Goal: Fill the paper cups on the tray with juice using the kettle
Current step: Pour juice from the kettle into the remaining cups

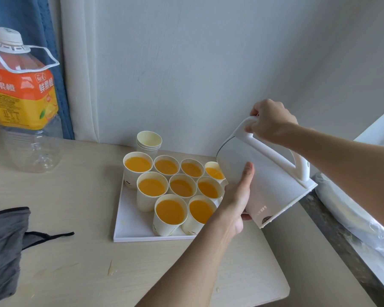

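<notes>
A white tray point(129, 227) on the table carries several paper cups point(170, 212) holding orange juice. The white kettle point(268, 180) is tilted over the tray's right side, its front edge above the far right cup point(213, 172), which holds juice. My right hand point(271, 122) grips the kettle's handle from above. My left hand point(237, 196) supports the kettle's body, thumb straight up its side and fingers beneath it. The kettle hides its own spout, and no stream shows.
A stack of empty paper cups point(149, 140) stands behind the tray by the wall. A large, nearly empty juice bottle point(20, 96) is at the far left. A grey cloth point(5, 240) lies at the left edge. A stone sill with plastic wrap point(350, 218) borders the right.
</notes>
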Demonstrator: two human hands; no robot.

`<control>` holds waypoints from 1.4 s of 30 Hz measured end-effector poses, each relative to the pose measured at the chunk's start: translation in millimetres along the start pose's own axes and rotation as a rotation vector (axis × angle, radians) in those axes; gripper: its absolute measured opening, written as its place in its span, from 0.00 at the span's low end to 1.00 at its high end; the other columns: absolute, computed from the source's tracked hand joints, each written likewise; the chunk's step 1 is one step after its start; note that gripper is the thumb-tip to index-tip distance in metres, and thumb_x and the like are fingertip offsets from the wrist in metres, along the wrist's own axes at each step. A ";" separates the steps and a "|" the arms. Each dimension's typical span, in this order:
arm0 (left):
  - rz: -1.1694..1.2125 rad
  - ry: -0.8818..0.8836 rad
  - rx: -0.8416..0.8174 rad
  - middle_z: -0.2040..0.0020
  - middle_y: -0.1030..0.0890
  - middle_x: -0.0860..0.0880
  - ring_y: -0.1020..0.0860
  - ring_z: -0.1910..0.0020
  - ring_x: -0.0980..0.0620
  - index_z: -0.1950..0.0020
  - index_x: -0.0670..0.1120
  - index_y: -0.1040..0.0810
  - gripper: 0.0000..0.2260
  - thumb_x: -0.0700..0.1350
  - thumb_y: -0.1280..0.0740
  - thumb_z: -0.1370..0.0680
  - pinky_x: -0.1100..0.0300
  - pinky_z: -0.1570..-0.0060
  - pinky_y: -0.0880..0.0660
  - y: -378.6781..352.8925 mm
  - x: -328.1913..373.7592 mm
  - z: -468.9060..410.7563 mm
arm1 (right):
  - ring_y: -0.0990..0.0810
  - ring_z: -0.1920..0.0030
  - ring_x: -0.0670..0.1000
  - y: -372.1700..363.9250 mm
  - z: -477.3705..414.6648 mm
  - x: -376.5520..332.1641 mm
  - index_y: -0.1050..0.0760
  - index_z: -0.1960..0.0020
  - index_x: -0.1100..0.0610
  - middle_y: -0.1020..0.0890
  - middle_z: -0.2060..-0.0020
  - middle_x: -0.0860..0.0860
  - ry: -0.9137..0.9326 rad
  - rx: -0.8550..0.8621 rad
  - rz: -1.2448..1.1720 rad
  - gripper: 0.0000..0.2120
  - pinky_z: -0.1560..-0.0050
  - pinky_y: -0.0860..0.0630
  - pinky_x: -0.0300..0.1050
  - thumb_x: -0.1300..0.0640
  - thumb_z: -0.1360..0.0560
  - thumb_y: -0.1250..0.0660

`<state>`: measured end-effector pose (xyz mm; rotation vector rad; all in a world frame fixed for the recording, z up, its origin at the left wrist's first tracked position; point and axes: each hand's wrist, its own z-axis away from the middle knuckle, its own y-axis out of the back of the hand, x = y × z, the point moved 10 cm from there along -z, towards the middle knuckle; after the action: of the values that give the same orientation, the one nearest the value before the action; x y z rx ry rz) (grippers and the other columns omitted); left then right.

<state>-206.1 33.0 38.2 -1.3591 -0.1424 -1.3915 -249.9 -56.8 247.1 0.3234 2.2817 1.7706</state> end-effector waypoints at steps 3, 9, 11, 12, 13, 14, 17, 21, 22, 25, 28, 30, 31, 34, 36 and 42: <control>-0.005 0.011 -0.014 0.40 0.16 0.47 0.19 0.40 0.43 0.29 0.55 0.26 0.38 0.78 0.36 0.30 0.43 0.39 0.19 -1.1 -2.6 -1.2 | 0.22 0.47 0.61 0.1 -0.3 0.4 0.23 0.43 0.55 0.20 0.47 0.56 0.004 0.003 0.005 0.14 0.54 0.30 0.47 0.56 0.26 0.27; 0.003 0.006 -0.034 0.40 0.16 0.47 0.19 0.40 0.43 0.29 0.56 0.27 0.39 0.78 0.36 0.32 0.43 0.40 0.19 -3.0 -2.3 -4.3 | 0.21 0.49 0.61 0.7 0.5 -3.7 0.23 0.43 0.56 0.20 0.47 0.56 0.016 0.003 0.028 0.12 0.54 0.29 0.47 0.57 0.26 0.28; 0.005 0.003 -0.043 0.40 0.16 0.47 0.19 0.40 0.43 0.29 0.56 0.27 0.40 0.78 0.36 0.34 0.44 0.40 0.18 -2.6 -2.2 -4.1 | 0.21 0.49 0.62 0.2 1.9 -5.4 0.22 0.43 0.58 0.20 0.48 0.56 0.018 0.003 0.043 0.12 0.54 0.27 0.48 0.57 0.25 0.29; 0.006 0.001 -0.043 0.40 0.16 0.47 0.18 0.40 0.43 0.29 0.56 0.26 0.40 0.78 0.36 0.35 0.44 0.41 0.18 -1.9 -1.6 -4.9 | 0.21 0.50 0.62 0.7 1.6 -6.5 0.22 0.44 0.59 0.20 0.49 0.57 0.021 0.008 0.053 0.11 0.54 0.26 0.48 0.57 0.25 0.29; 0.010 0.001 -0.040 0.40 0.16 0.47 0.18 0.40 0.43 0.30 0.55 0.26 0.40 0.78 0.36 0.34 0.44 0.41 0.18 -0.9 -1.6 -5.4 | 0.21 0.51 0.62 0.5 1.7 -7.4 0.22 0.45 0.60 0.19 0.50 0.57 0.025 0.008 0.062 0.11 0.54 0.25 0.49 0.58 0.25 0.30; 0.012 0.003 -0.036 0.40 0.16 0.47 0.18 0.40 0.43 0.30 0.55 0.26 0.39 0.77 0.36 0.33 0.44 0.41 0.18 0.0 -2.4 -5.4 | 0.21 0.51 0.62 -0.4 2.1 -7.8 0.22 0.45 0.60 0.19 0.50 0.57 0.028 0.006 0.067 0.10 0.54 0.25 0.49 0.58 0.25 0.30; 0.002 0.008 -0.030 0.41 0.15 0.47 0.18 0.40 0.43 0.30 0.55 0.25 0.38 0.77 0.36 0.32 0.44 0.41 0.18 0.4 -3.4 -4.8 | 0.21 0.52 0.62 -1.8 1.0 -10.0 0.23 0.46 0.60 0.20 0.51 0.57 0.044 -0.004 0.079 0.10 0.55 0.27 0.48 0.59 0.26 0.31; -0.004 0.016 -0.023 0.41 0.15 0.47 0.18 0.40 0.43 0.31 0.55 0.24 0.34 0.76 0.37 0.28 0.42 0.38 0.19 0.7 -4.5 -2.6 | 0.20 0.53 0.62 -2.8 2.3 -11.6 0.23 0.46 0.61 0.20 0.52 0.58 0.059 -0.014 0.097 0.10 0.56 0.26 0.48 0.59 0.26 0.31; -0.007 0.017 -0.020 0.41 0.15 0.47 0.18 0.40 0.43 0.31 0.55 0.24 0.34 0.76 0.37 0.28 0.42 0.38 0.20 1.4 -3.9 -2.6 | 0.20 0.53 0.62 -1.7 2.1 -12.8 0.23 0.46 0.61 0.20 0.52 0.58 0.064 -0.009 0.097 0.10 0.56 0.25 0.49 0.60 0.26 0.31; -0.013 0.010 -0.015 0.41 0.15 0.46 0.18 0.39 0.42 0.31 0.55 0.24 0.35 0.77 0.36 0.29 0.41 0.38 0.19 2.0 -2.9 -3.2 | 0.20 0.53 0.63 -0.5 2.2 -13.4 0.23 0.46 0.61 0.19 0.52 0.58 0.068 -0.002 0.092 0.10 0.55 0.25 0.49 0.60 0.26 0.32; -0.015 0.002 -0.005 0.41 0.15 0.47 0.18 0.40 0.43 0.31 0.55 0.24 0.36 0.77 0.36 0.30 0.45 0.41 0.18 3.4 -1.7 -0.7 | 0.20 0.53 0.63 1.0 4.3 -10.2 0.23 0.46 0.62 0.19 0.52 0.58 0.060 0.010 0.080 0.09 0.55 0.25 0.48 0.60 0.25 0.32; -0.031 -0.009 0.007 0.41 0.15 0.48 0.18 0.41 0.44 0.31 0.54 0.23 0.37 0.77 0.36 0.31 0.49 0.49 0.17 4.8 0.1 2.3 | 0.21 0.53 0.63 6.4 8.6 -2.7 0.24 0.45 0.61 0.20 0.52 0.58 0.037 0.033 0.055 0.09 0.54 0.25 0.49 0.59 0.25 0.33; -0.042 -0.017 0.015 0.41 0.14 0.49 0.17 0.41 0.45 0.31 0.54 0.23 0.38 0.77 0.35 0.32 0.52 0.53 0.17 5.7 2.0 3.9 | 0.22 0.52 0.62 9.7 11.3 2.6 0.25 0.45 0.60 0.21 0.51 0.57 0.022 0.045 0.035 0.10 0.54 0.25 0.49 0.59 0.24 0.33; -0.063 -0.049 0.039 0.42 0.14 0.49 0.16 0.43 0.47 0.32 0.52 0.21 0.39 0.76 0.33 0.35 0.58 0.61 0.20 6.1 6.7 9.2 | 0.24 0.52 0.62 19.4 20.4 20.4 0.27 0.45 0.60 0.24 0.52 0.57 -0.017 0.077 -0.014 0.10 0.56 0.27 0.49 0.59 0.25 0.34; -0.071 -0.075 0.045 0.42 0.14 0.49 0.17 0.47 0.48 0.32 0.51 0.21 0.35 0.73 0.32 0.30 0.61 0.65 0.21 4.8 10.7 14.3 | 0.25 0.53 0.62 24.4 26.4 30.2 0.27 0.45 0.60 0.24 0.52 0.57 -0.030 0.102 -0.045 0.10 0.57 0.28 0.49 0.59 0.25 0.34; -0.103 -0.100 0.056 0.42 0.15 0.49 0.17 0.43 0.47 0.33 0.52 0.22 0.29 0.69 0.30 0.26 0.55 0.55 0.19 -0.5 7.7 26.2 | 0.25 0.51 0.60 33.7 41.8 39.3 0.26 0.44 0.58 0.24 0.51 0.56 -0.010 0.132 -0.142 0.11 0.54 0.27 0.48 0.57 0.25 0.31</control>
<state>-188.1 47.4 52.8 -1.3917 -0.3197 -1.3944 -272.9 2.2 267.8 0.1870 2.3561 1.5516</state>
